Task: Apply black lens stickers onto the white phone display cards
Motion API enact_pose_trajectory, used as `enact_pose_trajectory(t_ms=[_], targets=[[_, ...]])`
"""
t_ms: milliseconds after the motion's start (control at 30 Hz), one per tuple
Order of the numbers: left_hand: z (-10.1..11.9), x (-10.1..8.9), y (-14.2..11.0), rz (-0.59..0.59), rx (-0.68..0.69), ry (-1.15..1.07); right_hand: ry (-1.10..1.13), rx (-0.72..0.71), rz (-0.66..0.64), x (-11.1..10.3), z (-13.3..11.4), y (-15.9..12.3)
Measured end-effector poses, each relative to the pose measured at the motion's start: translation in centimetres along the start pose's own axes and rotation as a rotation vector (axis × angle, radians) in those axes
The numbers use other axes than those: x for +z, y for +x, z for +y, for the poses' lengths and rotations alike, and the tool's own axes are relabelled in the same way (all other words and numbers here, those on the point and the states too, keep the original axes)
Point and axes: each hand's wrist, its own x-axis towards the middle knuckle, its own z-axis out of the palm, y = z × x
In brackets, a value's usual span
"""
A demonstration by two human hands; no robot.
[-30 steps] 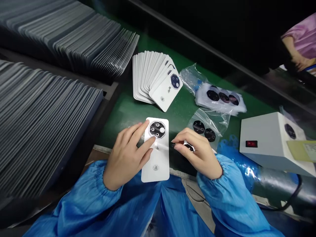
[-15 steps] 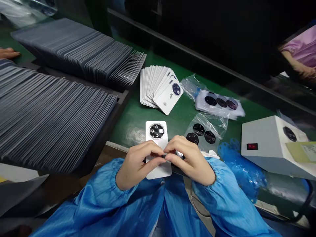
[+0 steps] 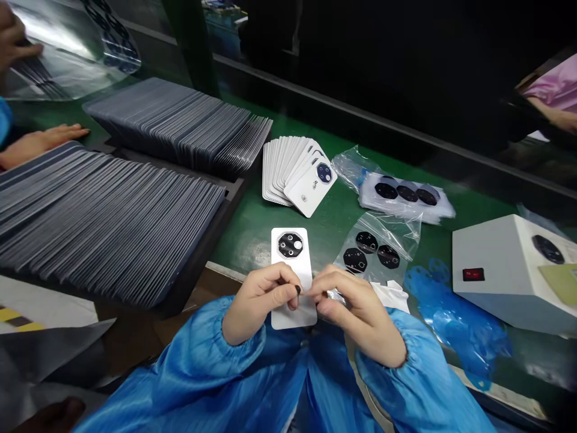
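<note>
The left hand [image 3: 259, 304] is closed, pinching a small black bit [image 3: 298, 290]; the right hand [image 3: 356, 316] curls around a shiny bit [image 3: 336, 294]; both are just over a white card [image 3: 293, 320] on the green worktop [image 3: 252, 252]; a clear bag [image 3: 396, 224] of black rings lies near the right hand.

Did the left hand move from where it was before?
Yes. Compared with the black lens piece on the white card, the left hand has moved down the card, away from the piece and toward the person.
</note>
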Motion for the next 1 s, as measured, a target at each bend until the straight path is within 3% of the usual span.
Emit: enact_pose_trajectory(t_ms=[67, 267, 467, 667, 1000], targets=[[-0.1, 0.1, -0.1, 0.003, -0.015, 0.014, -0.085, -0.023, 0.091, 0.3, -0.3, -0.3], [0.6, 0.7, -0.3, -0.023, -0.006, 0.047, -0.284, -0.176, 0.177, 1.3, -0.4, -0.6], [0.3, 1.1, -0.5, 0.028, 0.027, 0.018, -0.245, -0.236, 0.305, 1.8, -0.2, -0.6], [0.2, 1.2, -0.3, 0.045, 0.013, -0.014, -0.275, -0.238, 0.340, 2.1, -0.1, -0.4], [1.3, 1.4, 0.3, 0.053, -0.068, -0.034, -0.789, -0.566, 0.382, 2.5, 1.1, -0.8]])
